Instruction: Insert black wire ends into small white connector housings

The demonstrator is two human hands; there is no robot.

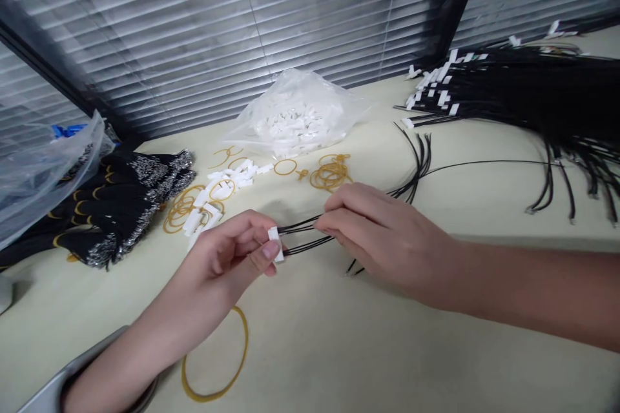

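A small white connector (pixel 276 244) is pinched between the thumb and fingers of my left hand (pixel 237 255). Thin black wires (pixel 307 246) run from its right side towards my right hand (pixel 382 232), whose closed fingers grip them a short way from the connector. Beyond that hand the wires fan out towards the upper right, and two short ends with metal tips show below it. Part of the wires is hidden under my right hand.
Loose white connectors (pixel 232 177) and yellow rubber bands (pixel 330 173) lie behind my hands. A clear bag (pixel 300 119) of white pieces stands by the blinds. Black wire bundles lie left (pixel 130 193) and right (pixel 533 90). One large band (pixel 246 335) lies near the front.
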